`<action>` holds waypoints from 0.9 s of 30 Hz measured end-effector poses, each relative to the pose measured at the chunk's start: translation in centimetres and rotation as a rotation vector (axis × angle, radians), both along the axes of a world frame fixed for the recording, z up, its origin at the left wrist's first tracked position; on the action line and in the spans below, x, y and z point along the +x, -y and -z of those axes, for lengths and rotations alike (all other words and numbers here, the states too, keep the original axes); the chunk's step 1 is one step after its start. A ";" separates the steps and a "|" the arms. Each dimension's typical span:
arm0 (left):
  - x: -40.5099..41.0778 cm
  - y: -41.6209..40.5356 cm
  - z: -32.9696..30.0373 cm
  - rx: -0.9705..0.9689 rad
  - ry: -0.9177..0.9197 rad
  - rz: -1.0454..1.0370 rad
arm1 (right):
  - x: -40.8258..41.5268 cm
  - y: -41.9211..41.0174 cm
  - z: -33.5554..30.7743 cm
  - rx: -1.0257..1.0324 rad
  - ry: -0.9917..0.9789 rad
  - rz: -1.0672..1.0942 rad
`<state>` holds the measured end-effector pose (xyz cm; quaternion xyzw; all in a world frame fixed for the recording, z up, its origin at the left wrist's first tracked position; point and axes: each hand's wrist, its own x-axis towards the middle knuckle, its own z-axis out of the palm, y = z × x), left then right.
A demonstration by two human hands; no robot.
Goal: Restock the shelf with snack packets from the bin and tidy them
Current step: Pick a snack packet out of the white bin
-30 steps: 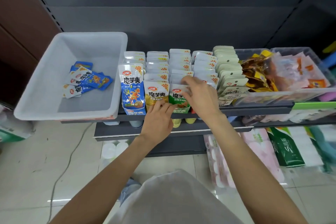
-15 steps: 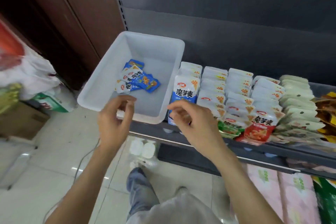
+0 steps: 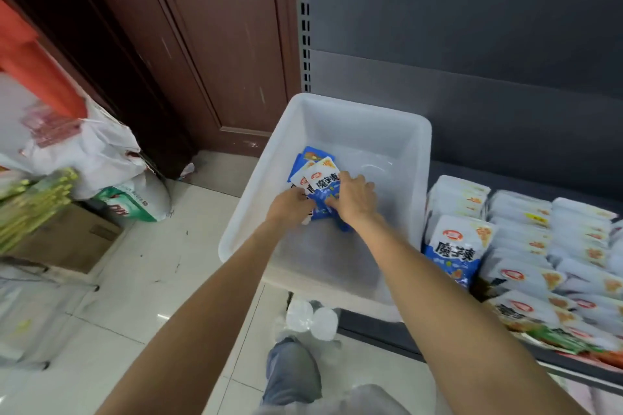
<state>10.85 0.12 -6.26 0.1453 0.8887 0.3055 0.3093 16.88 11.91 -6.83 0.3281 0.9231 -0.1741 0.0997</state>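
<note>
Both hands reach into the white plastic bin [image 3: 340,118] at the centre of the frame. The left hand [image 3: 291,205] and the right hand [image 3: 354,197] curl their fingers around the small pile of blue snack packets [image 3: 318,178] lying on the bin's floor, gripping it from either side. The bin sits on the dark shelf [image 3: 387,330], just beside the rows of stocked packets [image 3: 539,246] at the right of the frame. In the left of the frame, white plastic bags [image 3: 84,152] and a cardboard box [image 3: 67,239] rest on the tiled floor [image 3: 151,280].
</note>
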 end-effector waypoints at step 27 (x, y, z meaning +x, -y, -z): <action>16.5 -2.1 -7.5 0.508 -0.497 0.569 | 23.9 -3.8 -15.8 0.012 -0.674 -0.004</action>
